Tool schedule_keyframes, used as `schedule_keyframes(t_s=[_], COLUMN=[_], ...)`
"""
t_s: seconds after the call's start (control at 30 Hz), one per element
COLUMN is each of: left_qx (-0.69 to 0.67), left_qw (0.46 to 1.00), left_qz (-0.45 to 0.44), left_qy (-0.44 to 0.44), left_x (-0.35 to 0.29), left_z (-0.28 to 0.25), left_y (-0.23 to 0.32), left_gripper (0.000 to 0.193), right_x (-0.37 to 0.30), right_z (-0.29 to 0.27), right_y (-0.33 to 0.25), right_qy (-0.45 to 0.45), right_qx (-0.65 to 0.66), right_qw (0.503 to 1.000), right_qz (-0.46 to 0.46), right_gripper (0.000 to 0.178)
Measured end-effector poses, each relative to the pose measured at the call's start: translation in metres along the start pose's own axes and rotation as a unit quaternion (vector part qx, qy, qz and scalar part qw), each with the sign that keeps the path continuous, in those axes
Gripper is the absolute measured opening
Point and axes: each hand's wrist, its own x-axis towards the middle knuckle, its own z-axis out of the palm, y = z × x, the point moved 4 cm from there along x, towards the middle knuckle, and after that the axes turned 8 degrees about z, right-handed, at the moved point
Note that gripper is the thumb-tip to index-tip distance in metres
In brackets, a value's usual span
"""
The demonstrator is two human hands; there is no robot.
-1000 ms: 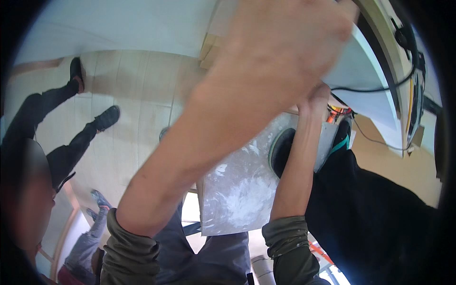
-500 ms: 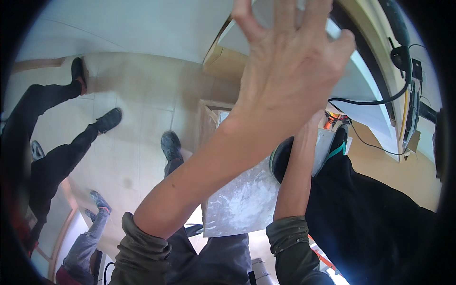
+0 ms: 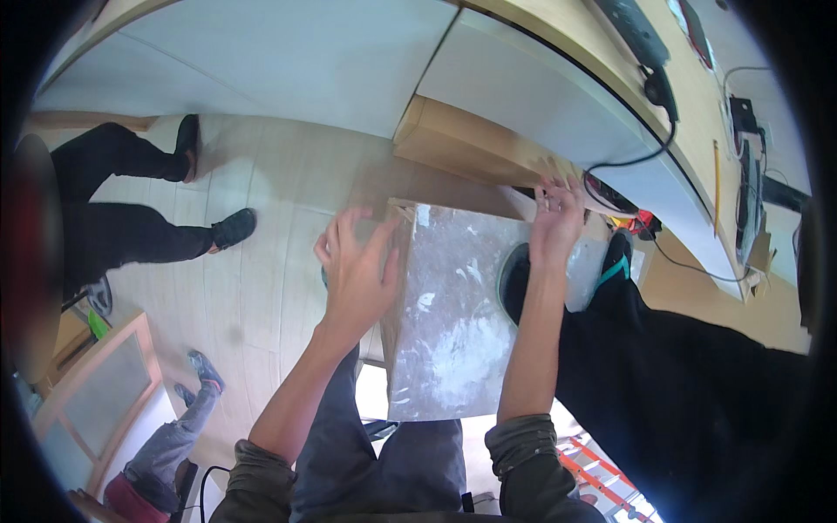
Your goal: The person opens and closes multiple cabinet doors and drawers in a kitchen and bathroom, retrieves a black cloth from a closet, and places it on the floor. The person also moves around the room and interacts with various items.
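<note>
A wooden box (image 3: 449, 349), its grey top streaked with white paint, stands in front of me. My left hand (image 3: 359, 272) is beside the box's left edge, fingers apart and nothing held. I cannot tell whether it touches the edge. My right hand (image 3: 556, 225) is above the box's far right part, near the wooden plank under the white cabinet. Its palm is turned up and its fingers are extended, slightly blurred, with nothing visible in them. Another person's dark shoe (image 3: 516, 283) rests on the box, partly hidden by my right forearm.
A counter (image 3: 549, 35) with white cabinet fronts (image 3: 523, 87) runs along the far side; a black cable (image 3: 641, 161) hangs from it. That person's black-trousered leg (image 3: 663, 392) fills the right. Other people's legs (image 3: 148, 227) are at left. An orange ladder (image 3: 602, 479) is at lower right.
My left hand has come down from high over my right forearm to the box's left side. My right hand, hidden before, now shows. More of the cabinet and counter is in view.
</note>
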Motion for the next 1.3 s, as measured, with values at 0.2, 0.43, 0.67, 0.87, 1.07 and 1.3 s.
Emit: schedule_keyframes(t_s=[0.2, 0.43, 0.67, 0.87, 1.07, 1.3], left_qx=[-0.029, -0.039, -0.166, -0.118, -0.116, -0.008], left_qw=[0.986, 0.979, 0.955, 0.899, 0.891, 0.855], left_qz=[-0.012, -0.078, -0.04, 0.104, 0.138, 0.251], left_qy=[-0.166, -0.185, -0.243, -0.41, -0.417, -0.453], left_x=[-0.095, -0.177, -0.249, -0.26, -0.23, -0.215], left_z=[0.02, 0.016, 0.013, 0.022, -0.021, -0.057], left_y=[0.003, 0.019, 0.076, 0.121, 0.126, 0.182], left_gripper=[0.048, 0.029, 0.012, 0.017, 0.02, 0.029], right_x=[-0.003, -0.101, -0.337, -0.395, -0.499, -0.618], right_z=[0.059, 0.036, -0.094, -0.253, -0.313, -0.31], right_y=[-0.021, 0.008, 0.042, 0.009, -0.042, 0.001], right_qy=[-0.052, -0.195, -0.264, -0.06, 0.109, 0.198], right_qx=[-0.085, -0.218, -0.369, -0.393, -0.552, -0.507], right_qw=[0.989, 0.953, 0.891, 0.897, 0.817, 0.831], right_qz=[-0.113, -0.084, 0.038, 0.191, 0.127, 0.113], right_gripper=[0.07, 0.044, 0.022, 0.02, 0.021, 0.034])
